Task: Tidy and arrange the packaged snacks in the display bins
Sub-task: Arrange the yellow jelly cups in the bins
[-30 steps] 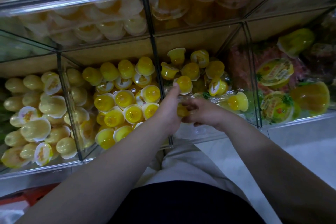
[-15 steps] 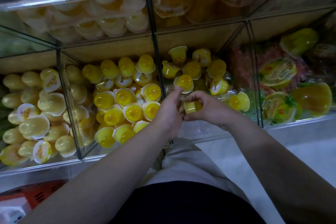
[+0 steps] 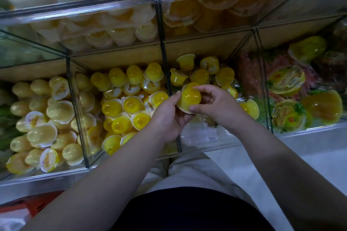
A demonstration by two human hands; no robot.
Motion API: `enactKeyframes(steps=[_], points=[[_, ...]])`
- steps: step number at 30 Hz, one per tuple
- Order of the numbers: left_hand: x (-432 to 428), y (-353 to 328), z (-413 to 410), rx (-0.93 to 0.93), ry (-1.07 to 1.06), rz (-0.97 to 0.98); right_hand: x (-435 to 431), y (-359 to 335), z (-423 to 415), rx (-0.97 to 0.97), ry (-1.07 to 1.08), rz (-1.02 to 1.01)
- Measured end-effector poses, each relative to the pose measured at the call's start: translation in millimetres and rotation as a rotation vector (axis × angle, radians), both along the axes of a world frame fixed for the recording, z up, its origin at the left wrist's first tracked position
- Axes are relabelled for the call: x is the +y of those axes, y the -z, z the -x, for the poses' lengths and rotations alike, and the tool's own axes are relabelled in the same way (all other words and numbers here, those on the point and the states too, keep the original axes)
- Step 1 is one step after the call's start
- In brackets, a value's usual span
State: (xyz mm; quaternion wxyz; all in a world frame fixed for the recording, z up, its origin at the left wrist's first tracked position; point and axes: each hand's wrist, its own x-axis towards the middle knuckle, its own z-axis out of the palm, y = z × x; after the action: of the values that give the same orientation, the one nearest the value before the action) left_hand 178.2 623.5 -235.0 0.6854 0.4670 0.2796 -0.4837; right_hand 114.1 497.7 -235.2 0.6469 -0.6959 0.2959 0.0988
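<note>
Yellow jelly cup (image 3: 189, 97) lifted out of the sparse bin (image 3: 206, 137)
Fingers of left hand (image 3: 169, 118) and right hand (image 3: 219, 107) now pinch it dome-up, probably for restacking.

Two-handed pinch, out front.
I see left hand (image 3: 167, 118) and right hand (image 3: 216, 105) together, both curled round one small yellow plastic jelly cup (image 3: 189, 97).
</note>
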Motion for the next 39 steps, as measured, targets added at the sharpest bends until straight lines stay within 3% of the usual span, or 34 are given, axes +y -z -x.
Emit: enactKeyframes(steps=[5, 12, 17, 31, 39], points=[[14, -11, -17, -0.129, 0.04, 0.038, 2, -16, -10, -0.071, -0.005, 0.038], [30, -43, -37, -0.377, 0.127, 0.047, 17, -41, -22, -0.184, 0.076, -0.145], [39, -65, -47, -0.532, 0.163, 0.017, 26, -59, -30, -0.224, 0.126, -0.158], [74, -123, -70, -0.92, 0.331, 0.012, 56, -119, -48, -0.39, 0.194, -0.013], [96, -144, -87, -1.047, 0.341, 0.045, 74, -143, -66, -0.502, 0.15, 0.014]])
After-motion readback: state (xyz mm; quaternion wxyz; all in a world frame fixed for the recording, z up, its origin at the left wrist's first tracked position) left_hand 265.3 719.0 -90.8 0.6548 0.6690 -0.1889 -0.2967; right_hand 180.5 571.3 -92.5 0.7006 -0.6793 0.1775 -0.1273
